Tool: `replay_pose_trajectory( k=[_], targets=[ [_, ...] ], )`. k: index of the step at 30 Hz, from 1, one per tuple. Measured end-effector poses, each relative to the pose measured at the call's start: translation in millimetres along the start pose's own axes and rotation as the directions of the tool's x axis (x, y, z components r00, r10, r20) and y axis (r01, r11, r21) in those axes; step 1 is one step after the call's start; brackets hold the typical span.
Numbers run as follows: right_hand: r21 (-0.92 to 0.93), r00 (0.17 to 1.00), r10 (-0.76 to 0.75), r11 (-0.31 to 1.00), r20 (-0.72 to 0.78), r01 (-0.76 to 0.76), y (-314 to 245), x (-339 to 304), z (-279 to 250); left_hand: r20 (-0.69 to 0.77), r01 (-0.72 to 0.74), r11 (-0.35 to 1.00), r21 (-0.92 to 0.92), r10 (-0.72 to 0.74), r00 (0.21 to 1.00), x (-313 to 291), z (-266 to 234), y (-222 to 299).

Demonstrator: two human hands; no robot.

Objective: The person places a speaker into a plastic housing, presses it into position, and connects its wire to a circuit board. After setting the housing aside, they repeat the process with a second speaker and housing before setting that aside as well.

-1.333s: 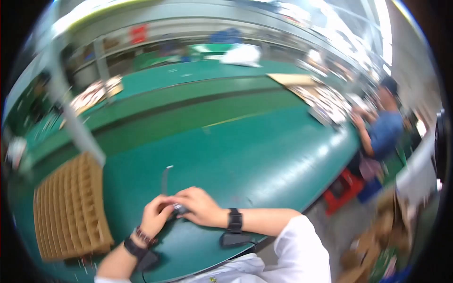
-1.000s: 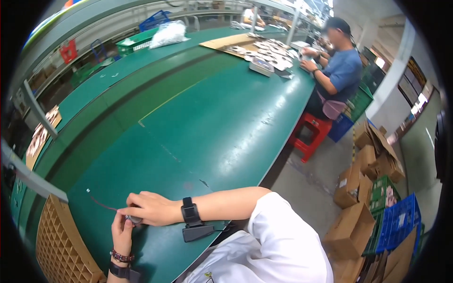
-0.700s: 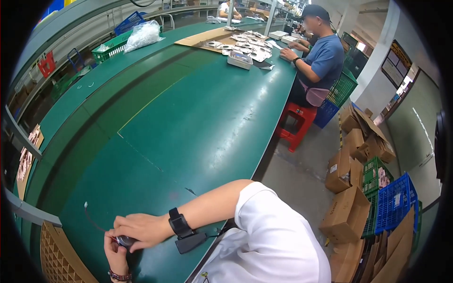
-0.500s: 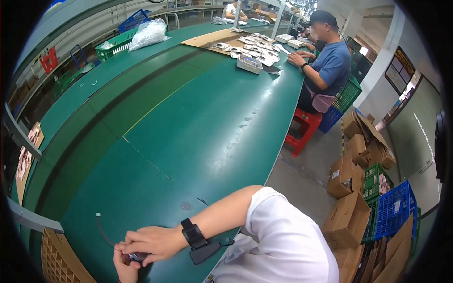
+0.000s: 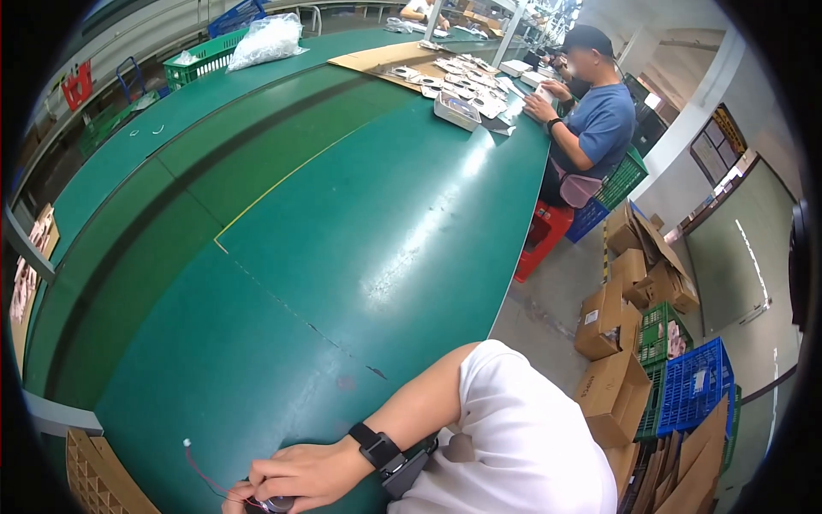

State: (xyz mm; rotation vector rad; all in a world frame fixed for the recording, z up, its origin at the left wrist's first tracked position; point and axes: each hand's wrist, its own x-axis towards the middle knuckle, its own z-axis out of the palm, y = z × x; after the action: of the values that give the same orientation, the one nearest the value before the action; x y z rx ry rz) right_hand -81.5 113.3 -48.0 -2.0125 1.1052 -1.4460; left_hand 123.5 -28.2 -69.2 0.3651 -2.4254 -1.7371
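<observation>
Dark round part [image 5: 279, 505] is gripped in the right hand [image 5: 310, 471] at the near-left surface [image 5: 342, 257], presumably for steadiness, red wire [image 5: 198, 469] left trailing clear; left hand [image 5: 233, 507] mostly cut off, its grip not discernible.

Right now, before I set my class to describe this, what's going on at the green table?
The person's right hand grips a small round dark part at the green table. A thin red wire runs from beside it to a white connector. Only a bit of the left hand shows at the lower edge, so its grip is unclear. A cardboard divider is at lower left; farther along, a co-worker in blue sits near pale flat parts.
</observation>
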Motion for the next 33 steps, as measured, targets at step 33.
replay_pose_trajectory(
  k=[33],
  targets=[
    [-0.047,0.995,-0.063,0.997,-0.083,0.059,1.6,-2.3,2.6,0.018,0.036,0.946,-0.322,-0.032,0.999,8.4,-14.0,-2.4]
  ],
)
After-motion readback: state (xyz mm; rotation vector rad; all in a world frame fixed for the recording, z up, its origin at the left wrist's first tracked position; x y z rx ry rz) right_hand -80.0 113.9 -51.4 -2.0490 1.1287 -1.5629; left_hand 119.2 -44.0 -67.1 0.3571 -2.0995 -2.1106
